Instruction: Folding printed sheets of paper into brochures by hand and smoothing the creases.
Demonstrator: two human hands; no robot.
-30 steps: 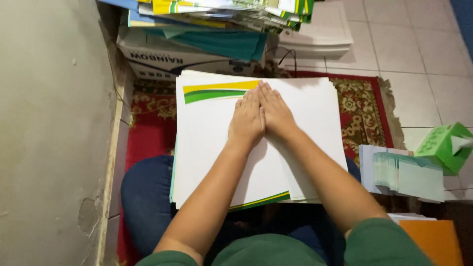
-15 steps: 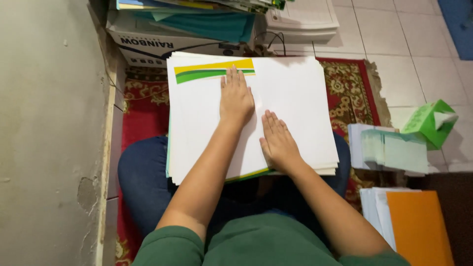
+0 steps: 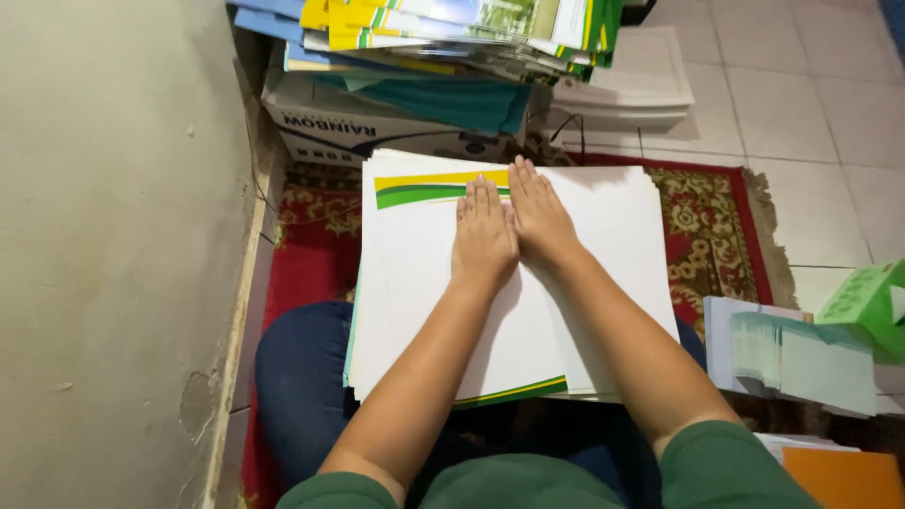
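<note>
A stack of large white sheets with a yellow and green band at the far end rests on my lap. My left hand lies flat, palm down, on the top sheet near its middle. My right hand lies flat beside it, touching it, with fingertips at the far edge by the coloured band. Both hands press on the paper and hold nothing.
A red patterned rug lies under the sheets. A cardboard box topped with piles of printed folders stands ahead. A grey wall runs along the left. Pale green papers, a green box and an orange folder lie to the right.
My right hand slid from the near part of the sheet up to the far edge, beside the left hand. The left hand stayed near the middle.
</note>
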